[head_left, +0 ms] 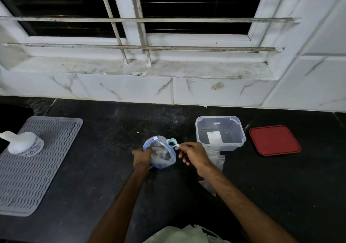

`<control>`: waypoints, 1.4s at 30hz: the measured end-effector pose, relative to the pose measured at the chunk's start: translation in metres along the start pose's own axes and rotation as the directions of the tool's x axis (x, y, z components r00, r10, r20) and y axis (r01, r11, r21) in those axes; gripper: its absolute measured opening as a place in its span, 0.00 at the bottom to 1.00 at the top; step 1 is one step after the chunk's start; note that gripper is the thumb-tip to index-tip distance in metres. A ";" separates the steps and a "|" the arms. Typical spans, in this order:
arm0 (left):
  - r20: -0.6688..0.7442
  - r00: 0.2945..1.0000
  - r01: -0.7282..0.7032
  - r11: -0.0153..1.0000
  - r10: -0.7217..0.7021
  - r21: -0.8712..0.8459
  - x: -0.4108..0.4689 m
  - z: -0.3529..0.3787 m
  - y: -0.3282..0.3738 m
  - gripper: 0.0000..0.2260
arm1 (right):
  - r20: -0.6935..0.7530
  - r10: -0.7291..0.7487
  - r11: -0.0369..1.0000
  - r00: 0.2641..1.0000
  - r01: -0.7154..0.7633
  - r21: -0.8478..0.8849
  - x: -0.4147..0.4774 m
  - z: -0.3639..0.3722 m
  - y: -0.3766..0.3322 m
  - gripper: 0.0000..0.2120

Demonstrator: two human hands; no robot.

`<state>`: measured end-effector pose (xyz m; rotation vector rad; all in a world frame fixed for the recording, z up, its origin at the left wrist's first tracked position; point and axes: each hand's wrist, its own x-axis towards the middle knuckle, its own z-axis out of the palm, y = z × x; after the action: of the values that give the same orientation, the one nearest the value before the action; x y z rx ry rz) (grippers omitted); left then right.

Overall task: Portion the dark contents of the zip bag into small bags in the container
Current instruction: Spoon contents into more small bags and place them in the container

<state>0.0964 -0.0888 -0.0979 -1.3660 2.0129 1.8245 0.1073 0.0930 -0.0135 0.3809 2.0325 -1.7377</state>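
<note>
A clear zip bag with a blue seal stands open on the black counter, dark contents at its bottom. My left hand grips its left side. My right hand pinches the handle of a small teal scoop, which holds a dark portion just above the bag's right rim. A clear plastic container stands to the right, with a white label showing at its bottom. Small clear bags lie flat on the counter in front of the container, partly under my right forearm.
A red lid lies right of the container. At the left, a grey ribbed mat carries a white pump bottle. A tiled wall and window sill run along the counter's far edge. Pale green cloth shows at the bottom.
</note>
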 end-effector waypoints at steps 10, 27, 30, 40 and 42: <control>-0.102 0.963 -0.213 0.937 0.249 0.277 -0.018 0.009 0.001 0.20 | -0.022 -0.019 0.988 1.000 0.016 -0.155 -0.037 -0.115 0.021 0.08; 0.030 0.960 -0.279 0.956 0.278 0.093 -0.053 0.026 0.003 0.30 | 0.070 -0.016 0.912 0.997 0.043 -0.408 -0.039 -0.153 0.054 0.08; -0.035 0.857 -0.495 0.839 0.514 0.226 -0.076 0.018 -0.001 0.36 | 0.085 -0.016 0.912 0.996 0.049 -0.407 -0.039 -0.154 0.055 0.08; 0.639 0.708 -0.611 0.714 0.301 0.342 -0.139 0.085 -0.064 0.20 | 0.068 -0.131 0.751 0.989 0.144 -0.645 -0.039 -0.156 0.070 0.10; 0.633 0.710 -0.608 0.721 0.307 0.332 -0.140 0.093 -0.069 0.19 | 0.092 -0.233 0.622 0.968 0.221 -0.751 -0.041 -0.153 0.075 0.10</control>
<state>0.1811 0.0721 -0.0906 -0.1258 2.3782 1.3737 0.1558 0.2594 -0.0404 -0.1568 2.6747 -0.8148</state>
